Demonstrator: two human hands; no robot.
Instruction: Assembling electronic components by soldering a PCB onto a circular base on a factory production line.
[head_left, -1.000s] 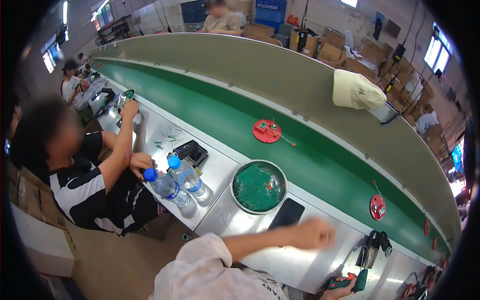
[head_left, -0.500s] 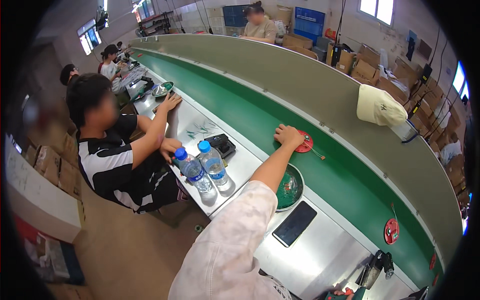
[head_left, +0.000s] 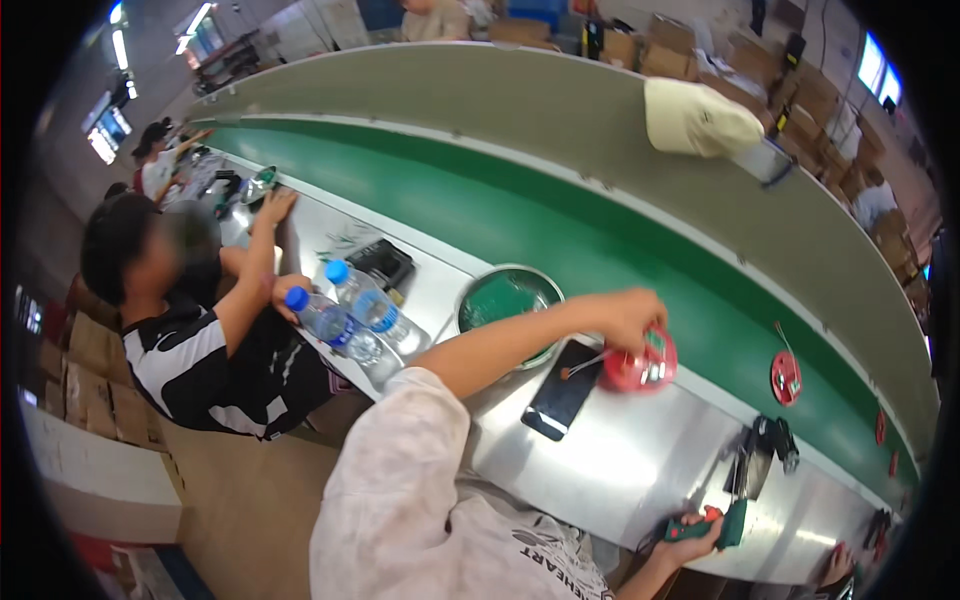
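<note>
My left hand (head_left: 632, 316) is closed on the edge of a red round plate (head_left: 652, 368) with a small part and thin wires on it. The plate is above the metal worktop beside the green belt, slightly blurred. Its wires hang over a black phone (head_left: 560, 395) lying on the worktop. My right hand (head_left: 688, 548), low at the right near the worktop's front edge, is wrapped round a green power screwdriver (head_left: 735, 524) with red parts. A round metal bowl (head_left: 462, 312) holding green material stands beyond my left forearm.
Two water bottles (head_left: 375, 310) and a black case (head_left: 380, 262) are at the left, beside a seated co-worker (head_left: 190, 330). The green belt (head_left: 560, 235) carries more red plates (head_left: 785, 378) at the right. A black stand (head_left: 760, 450) is on the worktop. A cap (head_left: 700, 118) hangs on the partition.
My left hand has lifted the red plate off the belt and brought it right and nearer, over the worktop. The view has turned, and my right hand with the screwdriver shows more fully.
</note>
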